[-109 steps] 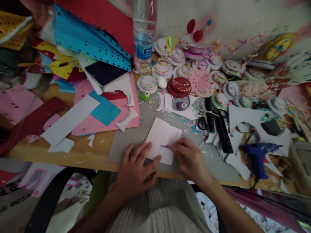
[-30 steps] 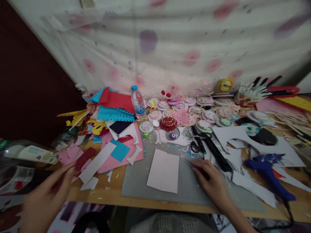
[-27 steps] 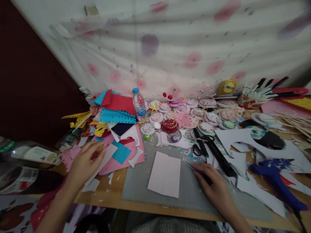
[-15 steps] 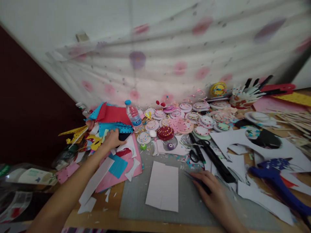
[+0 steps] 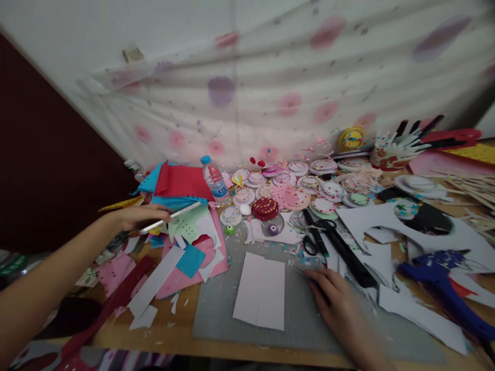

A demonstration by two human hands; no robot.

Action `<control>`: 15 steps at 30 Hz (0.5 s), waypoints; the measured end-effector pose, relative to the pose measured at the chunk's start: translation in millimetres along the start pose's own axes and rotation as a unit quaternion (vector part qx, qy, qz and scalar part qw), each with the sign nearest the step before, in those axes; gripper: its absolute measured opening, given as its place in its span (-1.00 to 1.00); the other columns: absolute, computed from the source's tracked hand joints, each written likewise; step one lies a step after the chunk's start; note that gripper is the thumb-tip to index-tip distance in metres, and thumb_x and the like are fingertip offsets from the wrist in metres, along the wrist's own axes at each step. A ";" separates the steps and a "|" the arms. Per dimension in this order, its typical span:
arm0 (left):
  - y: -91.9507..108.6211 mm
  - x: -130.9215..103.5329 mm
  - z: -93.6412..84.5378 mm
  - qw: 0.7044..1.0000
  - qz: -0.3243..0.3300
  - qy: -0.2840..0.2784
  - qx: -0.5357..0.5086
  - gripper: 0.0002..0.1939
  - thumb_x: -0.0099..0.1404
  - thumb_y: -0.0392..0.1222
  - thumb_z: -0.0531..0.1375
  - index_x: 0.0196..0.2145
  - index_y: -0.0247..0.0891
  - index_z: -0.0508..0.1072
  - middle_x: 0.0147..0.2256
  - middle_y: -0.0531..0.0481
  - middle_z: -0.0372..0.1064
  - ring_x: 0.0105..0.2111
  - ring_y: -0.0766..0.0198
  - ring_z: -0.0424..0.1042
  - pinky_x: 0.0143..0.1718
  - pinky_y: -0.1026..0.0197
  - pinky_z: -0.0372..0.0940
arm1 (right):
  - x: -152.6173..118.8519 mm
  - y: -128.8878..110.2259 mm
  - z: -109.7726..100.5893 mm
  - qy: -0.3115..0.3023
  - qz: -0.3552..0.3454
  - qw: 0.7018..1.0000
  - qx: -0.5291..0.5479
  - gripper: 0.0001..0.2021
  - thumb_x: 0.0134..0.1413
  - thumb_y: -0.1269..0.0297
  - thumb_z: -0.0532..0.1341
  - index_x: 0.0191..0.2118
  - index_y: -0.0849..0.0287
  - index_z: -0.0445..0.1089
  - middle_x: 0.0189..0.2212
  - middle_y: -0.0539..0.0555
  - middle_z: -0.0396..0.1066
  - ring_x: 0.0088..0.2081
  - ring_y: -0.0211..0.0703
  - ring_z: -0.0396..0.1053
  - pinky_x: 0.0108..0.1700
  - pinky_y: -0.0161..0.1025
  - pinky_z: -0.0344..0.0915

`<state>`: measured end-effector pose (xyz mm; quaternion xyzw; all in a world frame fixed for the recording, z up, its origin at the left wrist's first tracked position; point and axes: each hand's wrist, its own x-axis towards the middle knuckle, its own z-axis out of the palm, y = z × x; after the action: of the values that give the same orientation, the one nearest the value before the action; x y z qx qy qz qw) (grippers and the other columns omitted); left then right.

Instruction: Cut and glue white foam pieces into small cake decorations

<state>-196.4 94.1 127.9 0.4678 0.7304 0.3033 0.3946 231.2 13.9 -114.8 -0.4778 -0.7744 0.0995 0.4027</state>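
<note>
The table (image 5: 181, 330) is buried in craft scraps from its far edge to its near one, and in the middle of the near edge sits the grey cutting mat (image 5: 216, 314) with a white sheet (image 5: 260, 291) lying flat on it. Over toward the far left corner, the left hand (image 5: 135, 217) hangs above the pile of coloured paper (image 5: 181, 183), fingers (image 5: 157, 210) pinched closed on a thin white ruler (image 5: 172, 217) held clear of the pile, its far end pointing at the water bottle (image 5: 214, 179). The right hand (image 5: 335, 304) rests palm down at the mat's right edge, fingers loosely curled over a dark pen (image 5: 309, 275); how firmly it grips, I cannot tell. Best bet: keep the ruler level so it doesn't drag loose scraps or clip the bottle, bring it flat onto the sheet, and keep the right hand steady so nothing shifts. Scissors (image 5: 314, 240) lie just beyond.
</note>
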 end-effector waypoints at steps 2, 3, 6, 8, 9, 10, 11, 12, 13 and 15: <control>-12.7 -10.3 2.0 0.986 -0.089 -0.093 -0.105 -0.79 0.05 -0.23 0.26 -0.32 -0.38 0.49 -0.52 0.06 0.46 -0.57 0.37 0.39 -0.55 0.35 0.28 | -0.4 -0.3 -0.6 -0.012 -0.006 0.999 -0.033 -0.79 0.29 0.29 0.07 -0.11 0.15 0.42 -0.23 0.17 0.42 -0.23 -0.02 0.42 -0.20 -0.06 0.41; -20.4 -15.4 6.8 0.981 -0.095 -0.100 -0.135 -0.75 0.12 -0.13 0.20 -0.31 -0.38 0.48 -0.53 0.07 0.42 -0.57 0.39 0.37 -0.52 0.33 0.27 | -0.4 -0.5 -1.9 -0.014 -0.008 0.999 -0.052 -0.79 0.28 0.29 0.07 -0.11 0.16 0.43 -0.23 0.18 0.43 -0.23 -0.01 0.42 -0.22 -0.06 0.40; -45.5 -30.9 33.8 0.975 -0.069 -0.088 -0.191 -0.57 0.22 0.12 0.03 -0.40 -0.33 0.44 -0.61 0.10 0.24 -0.65 0.44 0.20 -0.59 0.35 0.15 | 1.1 -5.6 -8.5 0.007 -0.016 0.996 -0.088 -0.77 0.25 0.30 0.09 -0.08 0.17 0.42 -0.20 0.21 0.44 -0.22 0.06 0.41 -0.25 -0.01 0.36; -59.9 -41.3 57.2 0.972 -0.046 -0.069 -0.218 -0.61 0.17 0.15 0.10 -0.42 -0.29 0.39 -0.58 0.11 0.21 -0.64 0.44 0.17 -0.59 0.35 0.12 | 4.4 -18.3 -12.0 0.045 -0.028 0.996 -0.066 -0.77 0.21 0.35 0.11 -0.06 0.14 0.41 -0.16 0.20 0.42 -0.19 0.07 0.39 -0.23 0.00 0.33; -65.4 -46.6 69.1 0.972 -0.033 -0.056 -0.227 -0.64 0.12 0.13 0.16 -0.43 -0.27 0.36 -0.56 0.12 0.21 -0.63 0.43 0.17 -0.59 0.34 0.12 | 6.9 -28.9 -12.2 0.059 -0.031 0.997 -0.038 -0.76 0.19 0.39 0.11 -0.05 0.12 0.40 -0.14 0.19 0.41 -0.17 0.06 0.39 -0.19 0.01 0.32; -69.4 -51.9 80.7 0.972 -0.021 -0.040 -0.232 -0.66 0.07 0.10 0.23 -0.41 -0.25 0.35 -0.54 0.13 0.22 -0.61 0.42 0.18 -0.58 0.35 0.12 | 10.1 -42.6 -11.0 0.066 -0.029 0.997 0.003 -0.74 0.18 0.42 0.12 -0.04 0.09 0.38 -0.12 0.18 0.40 -0.14 0.05 0.37 -0.16 0.02 0.32; -71.9 -57.2 92.0 0.972 -0.010 -0.024 -0.233 -0.66 0.03 0.07 0.28 -0.38 -0.23 0.34 -0.53 0.15 0.22 -0.60 0.41 0.19 -0.59 0.35 0.12 | 13.9 -58.9 -8.2 0.053 -0.018 0.997 0.056 -0.71 0.18 0.43 0.12 0.00 0.07 0.35 -0.09 0.17 0.37 -0.08 0.04 0.35 -0.10 0.02 0.32; -72.9 -62.6 102.8 0.973 -0.002 -0.008 -0.232 -0.64 0.02 0.06 0.30 -0.34 -0.21 0.34 -0.52 0.15 0.24 -0.59 0.40 0.21 -0.59 0.35 0.12 | 18.5 -77.2 -3.8 0.025 0.004 0.991 0.131 -0.69 0.20 0.42 0.10 0.04 0.06 0.31 -0.04 0.18 0.33 -0.02 0.04 0.33 -0.06 0.01 0.33; -72.7 -68.0 113.2 0.974 0.003 0.005 -0.227 -0.62 0.02 0.05 0.32 -0.30 -0.20 0.35 -0.50 0.15 0.26 -0.56 0.38 0.26 -0.57 0.35 0.14 | 23.6 -96.2 2.0 -0.023 0.027 0.976 0.214 -0.65 0.22 0.39 0.09 0.11 0.04 0.25 0.02 0.19 0.28 0.01 0.02 0.31 -0.06 -0.03 0.36; -70.2 -78.5 132.5 0.975 0.012 0.029 -0.218 -0.59 0.04 0.04 0.33 -0.22 -0.19 0.36 -0.42 0.12 0.34 -0.46 0.34 0.36 -0.47 0.33 0.23 | 35.0 -131.8 16.8 -0.131 0.081 0.912 0.380 -0.48 0.23 0.34 0.09 0.27 0.01 -0.01 0.17 0.22 0.13 0.04 -0.04 0.31 -0.13 -0.13 0.43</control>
<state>-93.9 4.9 27.0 0.3700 0.6521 0.4737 0.4620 124.5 -22.6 -36.2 -0.3319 -0.6826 0.4803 0.4397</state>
